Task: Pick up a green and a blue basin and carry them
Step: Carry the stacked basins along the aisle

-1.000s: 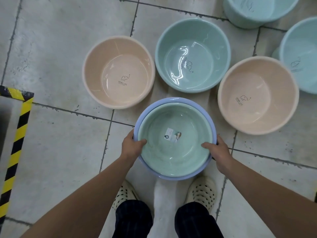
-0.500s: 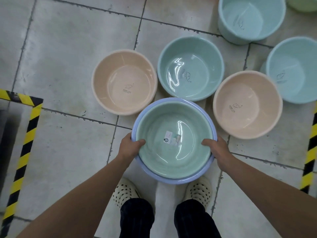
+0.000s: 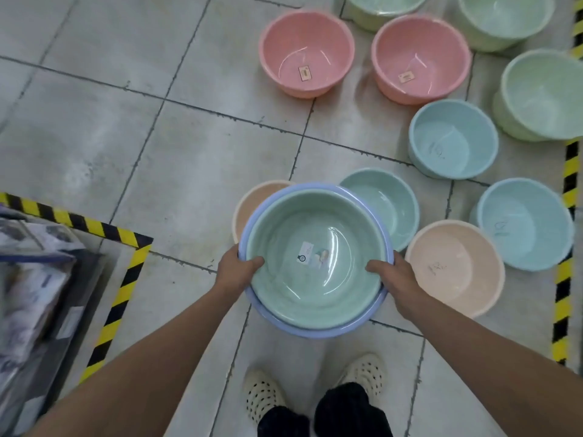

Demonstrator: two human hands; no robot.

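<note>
We carry the green basin (image 3: pixel 315 257) nested inside the blue basin (image 3: pixel 310 328), left hand (image 3: pixel 235 269) and right hand (image 3: pixel 396 279) clamping both rims, off the floor (image 3: pixel 157 152). We keep them level, stepping clear of the basins beyond.

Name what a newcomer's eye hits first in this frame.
Centre: a green basin nested in a blue basin, gripped at the rim by the left hand and right hand above the tiled floor. Upper right: two pink basins, with more pastel basins on the floor around them.
</note>
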